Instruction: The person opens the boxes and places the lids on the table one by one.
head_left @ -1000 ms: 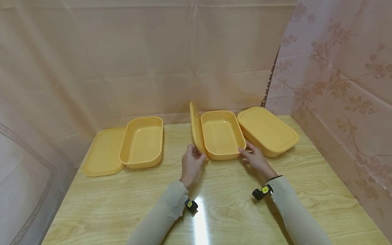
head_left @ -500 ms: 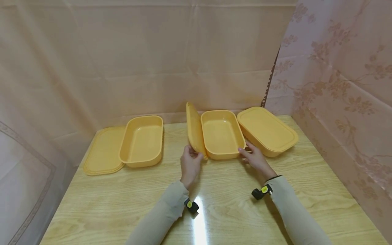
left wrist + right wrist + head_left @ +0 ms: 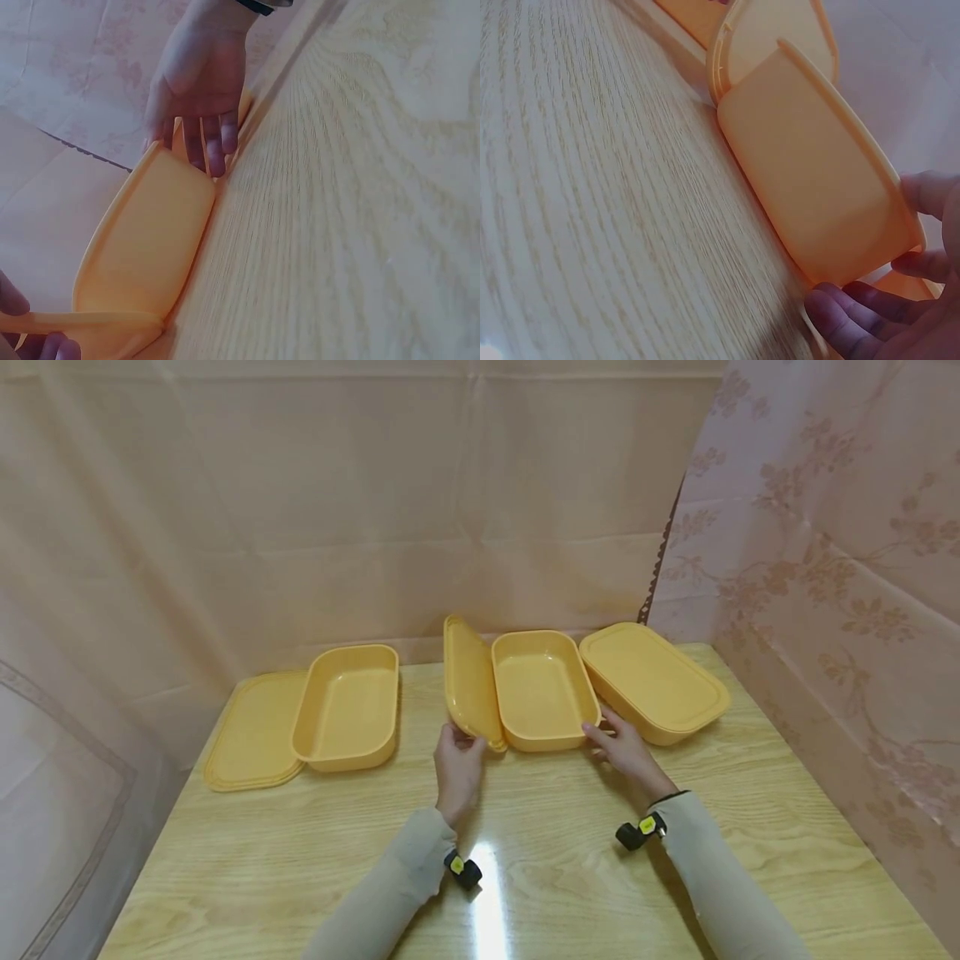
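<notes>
A yellow lid (image 3: 471, 681) stands on its long edge, tilted left, along the left side of an uncovered yellow food container (image 3: 551, 744). My left hand (image 3: 458, 772) pinches the lid near its front end, thumb on one face and fingers on the other. At the container's front right corner, my right hand (image 3: 628, 754) holds the rim, its thumb on top. In the right wrist view, the fingers (image 3: 836, 319) wrap under the corner beside the container wall (image 3: 817, 165). The lid's lower edge is right against the container's base.
A covered yellow container (image 3: 652, 681) sits angled close on the right. To the left, another uncovered container (image 3: 345, 762) overlaps a flat lid (image 3: 251, 735) on the wooden table (image 3: 360, 843). Behind hangs a beige curtain (image 3: 337, 510); a floral cloth (image 3: 847, 568) hangs on the right.
The lid has tipped further left, away from the container, showing more of its face. My left hand has shifted slightly left with it. The right hand has stayed at the container's corner.
</notes>
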`<action>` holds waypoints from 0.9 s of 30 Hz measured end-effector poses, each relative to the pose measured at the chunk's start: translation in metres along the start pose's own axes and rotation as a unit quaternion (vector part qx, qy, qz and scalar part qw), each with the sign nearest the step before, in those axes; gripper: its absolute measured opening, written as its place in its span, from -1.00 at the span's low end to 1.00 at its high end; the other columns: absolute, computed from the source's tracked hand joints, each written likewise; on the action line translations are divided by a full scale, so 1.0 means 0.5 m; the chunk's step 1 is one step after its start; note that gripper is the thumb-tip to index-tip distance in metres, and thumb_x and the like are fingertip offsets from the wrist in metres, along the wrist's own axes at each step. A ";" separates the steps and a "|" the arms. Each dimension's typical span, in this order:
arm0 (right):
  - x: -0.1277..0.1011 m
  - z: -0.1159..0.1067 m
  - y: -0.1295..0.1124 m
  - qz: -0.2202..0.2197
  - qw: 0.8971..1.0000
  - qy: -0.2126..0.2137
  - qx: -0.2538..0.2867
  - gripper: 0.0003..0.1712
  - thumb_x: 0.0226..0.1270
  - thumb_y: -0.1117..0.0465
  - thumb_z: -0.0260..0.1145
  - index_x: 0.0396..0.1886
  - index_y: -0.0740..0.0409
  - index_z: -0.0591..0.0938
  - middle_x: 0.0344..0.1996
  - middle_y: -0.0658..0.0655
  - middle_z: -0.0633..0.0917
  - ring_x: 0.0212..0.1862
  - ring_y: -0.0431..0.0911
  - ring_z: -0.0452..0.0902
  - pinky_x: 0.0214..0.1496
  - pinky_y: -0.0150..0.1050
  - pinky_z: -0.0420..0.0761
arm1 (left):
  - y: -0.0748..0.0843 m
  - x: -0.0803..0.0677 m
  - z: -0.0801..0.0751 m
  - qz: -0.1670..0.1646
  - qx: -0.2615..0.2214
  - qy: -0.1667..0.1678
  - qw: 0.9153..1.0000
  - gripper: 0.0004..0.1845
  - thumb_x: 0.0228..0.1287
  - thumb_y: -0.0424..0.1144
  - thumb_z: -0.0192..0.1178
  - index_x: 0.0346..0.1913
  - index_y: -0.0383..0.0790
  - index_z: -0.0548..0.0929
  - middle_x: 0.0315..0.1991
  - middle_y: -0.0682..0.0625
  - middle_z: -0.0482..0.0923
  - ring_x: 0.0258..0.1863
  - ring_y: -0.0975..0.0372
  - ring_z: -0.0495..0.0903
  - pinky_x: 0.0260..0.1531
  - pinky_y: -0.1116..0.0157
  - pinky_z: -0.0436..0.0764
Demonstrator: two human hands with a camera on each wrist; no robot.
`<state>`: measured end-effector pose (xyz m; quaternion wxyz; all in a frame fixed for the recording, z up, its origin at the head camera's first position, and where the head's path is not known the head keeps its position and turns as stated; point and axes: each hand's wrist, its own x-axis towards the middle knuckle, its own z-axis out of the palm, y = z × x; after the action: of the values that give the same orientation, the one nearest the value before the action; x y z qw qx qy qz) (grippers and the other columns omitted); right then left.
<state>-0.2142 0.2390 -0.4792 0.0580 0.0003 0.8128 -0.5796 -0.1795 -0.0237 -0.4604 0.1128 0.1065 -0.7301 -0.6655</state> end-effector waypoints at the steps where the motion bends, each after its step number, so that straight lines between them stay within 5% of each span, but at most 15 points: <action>1: 0.000 0.000 0.000 0.001 1.000 0.000 -0.002 -0.35 0.49 0.12 0.14 0.48 0.17 0.22 -0.04 0.32 0.49 -0.16 -0.07 0.60 -0.25 -0.29 0.69 | -0.001 -0.001 -0.001 -0.002 -0.002 -0.001 1.000 -0.75 0.16 -0.43 0.16 -0.07 -0.31 0.51 -0.13 -0.15 0.58 -0.20 0.14 0.56 -0.19 0.32 0.56; 8: -0.001 0.001 0.001 0.003 1.000 0.001 -0.015 -0.35 0.49 0.10 0.14 0.49 0.14 0.22 -0.02 0.36 0.52 -0.11 -0.02 0.62 -0.23 -0.29 0.69 | -0.011 -0.005 -0.009 -0.027 0.010 0.014 0.999 -0.73 0.25 -0.41 0.12 0.01 -0.29 0.55 -0.12 -0.14 0.59 -0.17 0.13 0.57 -0.16 0.26 0.58; 27: 0.001 0.002 0.000 0.003 1.000 -0.003 -0.024 -0.34 0.49 0.08 0.14 0.49 0.14 0.22 0.02 0.38 0.52 -0.05 0.06 0.61 -0.19 -0.24 0.70 | -0.027 -0.006 -0.021 -0.080 -0.069 0.098 0.990 -0.73 0.22 -0.46 0.24 -0.05 -0.39 0.45 -0.13 -0.21 0.55 -0.20 0.13 0.55 -0.22 0.37 0.56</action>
<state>-0.2149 0.2382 -0.4795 0.0623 -0.0007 0.8264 -0.5596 -0.1732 -0.0337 -0.4732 0.1373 0.2207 -0.6569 -0.7077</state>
